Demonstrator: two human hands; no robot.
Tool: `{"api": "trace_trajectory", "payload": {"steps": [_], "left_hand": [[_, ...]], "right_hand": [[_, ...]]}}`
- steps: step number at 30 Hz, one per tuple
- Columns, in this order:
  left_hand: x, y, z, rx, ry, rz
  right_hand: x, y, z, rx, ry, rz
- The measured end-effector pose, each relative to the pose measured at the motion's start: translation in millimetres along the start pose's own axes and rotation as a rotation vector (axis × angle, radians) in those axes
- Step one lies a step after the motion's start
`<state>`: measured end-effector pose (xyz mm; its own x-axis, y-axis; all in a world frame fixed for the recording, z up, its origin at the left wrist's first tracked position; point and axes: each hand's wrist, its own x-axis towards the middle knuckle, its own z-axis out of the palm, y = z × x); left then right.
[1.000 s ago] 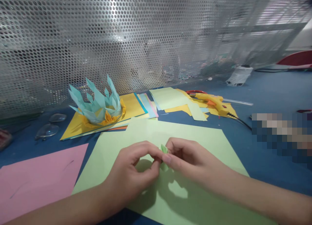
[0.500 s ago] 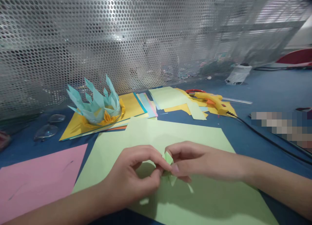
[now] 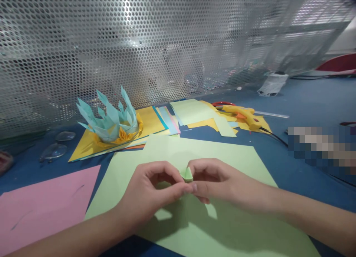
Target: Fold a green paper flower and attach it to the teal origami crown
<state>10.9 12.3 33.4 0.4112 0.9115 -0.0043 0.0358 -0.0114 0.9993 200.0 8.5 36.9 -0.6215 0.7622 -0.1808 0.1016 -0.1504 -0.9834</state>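
A small folded piece of light green paper [image 3: 188, 174] is pinched between my two hands, its pointed top showing above the fingertips and its lower part hidden by them. My left hand [image 3: 155, 188] grips it with thumb and forefinger from the left. From the right, my right hand [image 3: 219, 181] holds it the same way, the two thumb tips meeting in front. Both hands are just above large light green sheets [image 3: 233, 227] on the blue table, and their shadows fall on the paper.
A pink sheet [image 3: 50, 205] lies at left, with eyeglasses [image 3: 54, 151] behind it. A pale blue origami crown [image 3: 111, 119] stands on yellow sheets [image 3: 83, 147]. Paper scraps [image 3: 191, 112] and a yellow glue gun [image 3: 241, 114] with a black cord lie behind; a perforated metal screen [image 3: 167, 38] borders the table.
The folded green paper has turned in my fingers, and its lower tip no longer shows. My left thumb has moved up and right, against my right thumb.
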Motion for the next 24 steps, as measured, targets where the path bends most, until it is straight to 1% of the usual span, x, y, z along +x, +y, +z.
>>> {"api": "trace_trajectory", "payload": {"steps": [3,6,11,13,14,16,19,21,24], "left_hand": [[3.3,0.1,0.2,-0.072,0.009,-0.042],[4.3,-2.2,-1.7,-0.121,-0.033,-0.043],[0.1,-6.9,-4.6,-0.150,-0.138,0.063],[-1.6,-7.9,-5.0,-0.162,-0.175,0.102],[-2.1,-8.1,-5.1,-0.171,-0.187,0.112],[-2.3,-8.2,-5.2,-0.200,-0.197,0.111],[-0.5,-7.7,-5.0,-0.266,-0.209,0.077],[1.7,-7.0,-4.6,-0.313,-0.224,0.056],[5.1,-4.6,-3.5,-0.361,-0.229,0.047]], "right_hand": [[-1.8,2.5,2.1,-0.063,0.039,-0.056],[-4.1,0.7,1.3,-0.136,0.032,-0.112],[-7.1,-4.7,-1.6,-0.261,0.026,-0.218],[-6.4,-4.2,-2.2,-0.254,0.035,-0.260],[-5.5,-3.4,-2.3,-0.214,0.036,-0.268],[-2.8,-1.5,-2.4,-0.083,0.025,-0.251],[1.5,0.7,-2.3,0.100,0.017,-0.179],[3.5,1.2,-2.2,0.159,0.046,-0.135],[4.3,1.5,-1.9,0.185,0.088,-0.058]]}}
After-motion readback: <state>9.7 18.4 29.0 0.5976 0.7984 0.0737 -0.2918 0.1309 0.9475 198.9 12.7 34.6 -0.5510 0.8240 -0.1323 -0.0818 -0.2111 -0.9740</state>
